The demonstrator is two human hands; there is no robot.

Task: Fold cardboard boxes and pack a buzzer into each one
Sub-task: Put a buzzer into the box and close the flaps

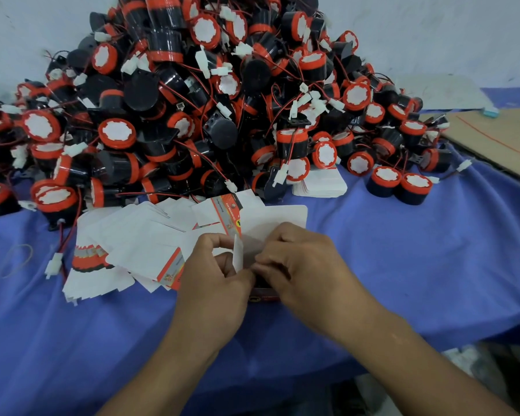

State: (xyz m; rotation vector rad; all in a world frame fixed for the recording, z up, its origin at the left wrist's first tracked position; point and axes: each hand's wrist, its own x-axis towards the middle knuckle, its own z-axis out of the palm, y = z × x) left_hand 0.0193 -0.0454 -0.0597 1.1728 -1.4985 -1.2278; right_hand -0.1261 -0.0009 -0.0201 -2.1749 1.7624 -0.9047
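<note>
A box [254, 243] was held between both hands at the front middle of the blue cloth [433, 250]. The left hand [213, 283] was curled round the box's left side, and a narrow white flap [237, 256] was pinched upright between its thumb and fingers. The right hand [300, 265] was closed on the right side, with its fingertips bent down onto the box's top edge and touching the left thumb. The white lid [282, 217] was seen standing open behind the hands, and a strip of red printed wall was seen between the wrists. Whether a buzzer lay inside could not be told, since the opening was hidden by the fingers.

A spread heap of flat boxes [132, 241], mostly white side up with red printed edges, was found just left of the left hand. A high pile of buzzers [192, 100] was heaped behind it against the wall [433, 31]. They were black with red caps, white labels, red and black wires and white plugs. A small white stack [321, 184] was lodged at the pile's front edge. Two buzzers [400, 184] were stood upright, touching side by side, on the cloth to the right. A cardboard sheet [499, 136] was laid at the far right, and a rubber band [18, 261] at the far left.
</note>
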